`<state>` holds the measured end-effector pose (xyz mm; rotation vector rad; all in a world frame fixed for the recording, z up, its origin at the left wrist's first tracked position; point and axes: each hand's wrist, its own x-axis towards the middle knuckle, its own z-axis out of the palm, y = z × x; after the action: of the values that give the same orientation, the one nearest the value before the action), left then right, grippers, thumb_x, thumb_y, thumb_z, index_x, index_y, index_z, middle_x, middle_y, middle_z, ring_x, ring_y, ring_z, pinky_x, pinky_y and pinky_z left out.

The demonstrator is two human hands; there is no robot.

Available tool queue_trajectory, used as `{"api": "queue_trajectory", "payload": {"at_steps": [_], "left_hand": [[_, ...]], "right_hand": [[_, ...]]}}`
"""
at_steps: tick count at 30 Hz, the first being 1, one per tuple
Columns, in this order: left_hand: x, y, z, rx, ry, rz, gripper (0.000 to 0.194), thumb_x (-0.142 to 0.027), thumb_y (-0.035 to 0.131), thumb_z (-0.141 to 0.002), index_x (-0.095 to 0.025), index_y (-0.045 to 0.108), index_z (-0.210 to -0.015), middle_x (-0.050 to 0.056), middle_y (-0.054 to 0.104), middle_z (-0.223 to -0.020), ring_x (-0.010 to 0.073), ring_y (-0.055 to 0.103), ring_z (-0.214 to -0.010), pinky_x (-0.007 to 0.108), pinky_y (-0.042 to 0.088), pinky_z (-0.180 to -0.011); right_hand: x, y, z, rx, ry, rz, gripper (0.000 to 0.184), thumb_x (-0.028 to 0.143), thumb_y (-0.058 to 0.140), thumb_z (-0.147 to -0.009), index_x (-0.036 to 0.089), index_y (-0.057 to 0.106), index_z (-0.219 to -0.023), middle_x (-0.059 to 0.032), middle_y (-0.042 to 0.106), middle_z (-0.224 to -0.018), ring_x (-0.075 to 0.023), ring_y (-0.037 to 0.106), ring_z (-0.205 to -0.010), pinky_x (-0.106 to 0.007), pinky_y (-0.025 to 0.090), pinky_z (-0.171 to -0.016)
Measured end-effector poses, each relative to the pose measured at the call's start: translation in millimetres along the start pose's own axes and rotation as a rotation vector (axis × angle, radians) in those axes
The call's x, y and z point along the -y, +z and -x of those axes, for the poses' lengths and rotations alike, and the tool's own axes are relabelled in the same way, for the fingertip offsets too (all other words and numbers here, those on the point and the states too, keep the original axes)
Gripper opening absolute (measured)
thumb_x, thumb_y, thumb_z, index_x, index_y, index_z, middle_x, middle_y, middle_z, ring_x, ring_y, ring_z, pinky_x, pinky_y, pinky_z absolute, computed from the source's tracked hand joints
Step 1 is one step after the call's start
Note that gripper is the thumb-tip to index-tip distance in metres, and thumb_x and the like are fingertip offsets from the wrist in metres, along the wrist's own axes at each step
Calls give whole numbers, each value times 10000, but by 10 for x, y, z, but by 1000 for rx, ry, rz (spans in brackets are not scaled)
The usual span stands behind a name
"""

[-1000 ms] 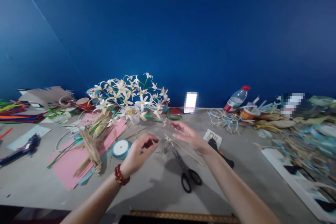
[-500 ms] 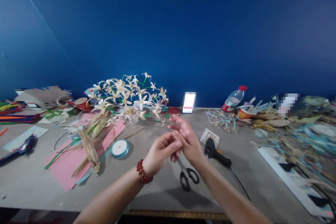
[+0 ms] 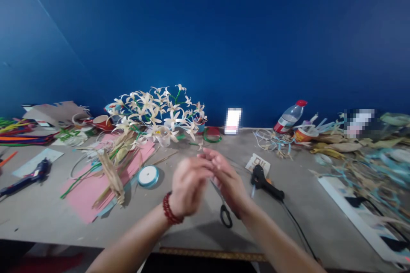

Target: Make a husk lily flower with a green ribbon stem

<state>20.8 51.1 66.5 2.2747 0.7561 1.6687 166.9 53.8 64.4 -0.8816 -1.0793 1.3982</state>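
Note:
Above the grey table, my left hand (image 3: 191, 187), with a red bead bracelet (image 3: 171, 209) on its wrist, is blurred by motion. Its curled fingers meet the fingertips of my right hand (image 3: 229, 181). The right fingers are bent and pressed together. Whatever sits between the two hands is too small or hidden to name. Below them lie scissors (image 3: 226, 216) with black handles, partly covered by my right hand. A black glue gun (image 3: 267, 185) rests to the right, beside a pale patterned card (image 3: 257, 163). On the left is a roll of blue-edged ribbon (image 3: 148, 176).
White artificial flowers (image 3: 173, 119) on green stems stand at the back. Pink paper (image 3: 85, 198) with dried husks (image 3: 110, 175) lies left, near a dark blue glue gun (image 3: 40, 172). A bottle (image 3: 290, 117), a power strip (image 3: 349, 217) and tangled strands (image 3: 378, 170) occupy the right.
My left hand has rolled over, its back now more toward me and its fingers reaching across to the right fingertips. My right fingers, spread before, have bent inward. The view has tipped slightly downward.

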Motion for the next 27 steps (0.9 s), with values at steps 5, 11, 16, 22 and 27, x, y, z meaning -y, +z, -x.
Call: {"api": "queue_trajectory", "payload": {"at_steps": [5, 11, 16, 22, 27], "left_hand": [[82, 312, 55, 309, 400, -69, 472, -412, 318, -982, -140, 527, -1307, 172, 683, -1208, 283, 563, -1216, 467, 388, -1064], [207, 192, 42, 404, 169, -344, 488, -295, 410, -950, -128, 423, -1408, 174, 552, -1409, 257, 450, -1354, 475, 304, -1145], [119, 163, 95, 561, 206, -520, 484, -276, 446, -953, -120, 438, -1411, 136, 417, -1525, 264, 236, -1473, 506, 132, -1211], [42, 104, 143, 666, 341, -467, 364, -203, 443, -956, -193, 562, -1300, 91, 581, -1395, 227, 370, -1411, 483, 75, -1224], [-15, 6, 106, 666, 326, -365, 358, -162, 459, -931, -220, 584, -1262, 85, 676, -1265, 245, 474, -1332, 587, 37, -1199]], "right_hand": [[-201, 55, 220, -81, 122, 36, 287, 527, 607, -884, 290, 723, -996, -71, 776, -867, -289, 696, -1000, -473, 607, -827], [-67, -137, 344, -45, 139, -125, 358, 432, 659, -832, 286, 655, -1159, -53, 673, -1224, -284, 638, -1114, -461, 560, -900], [5, -269, 289, -184, -100, 36, 415, 430, 533, -932, 317, 522, -1331, -60, 502, -1440, -278, 458, -1331, -496, 407, -1078], [191, -296, 217, 30, -449, 834, 214, 324, 635, -873, 270, 665, -1078, -103, 619, -1249, -308, 538, -1186, -496, 420, -1018], [273, -391, 175, -71, -544, 759, 156, 264, 574, -925, 246, 622, -777, -51, 682, -868, -224, 630, -842, -374, 495, -791]]}}
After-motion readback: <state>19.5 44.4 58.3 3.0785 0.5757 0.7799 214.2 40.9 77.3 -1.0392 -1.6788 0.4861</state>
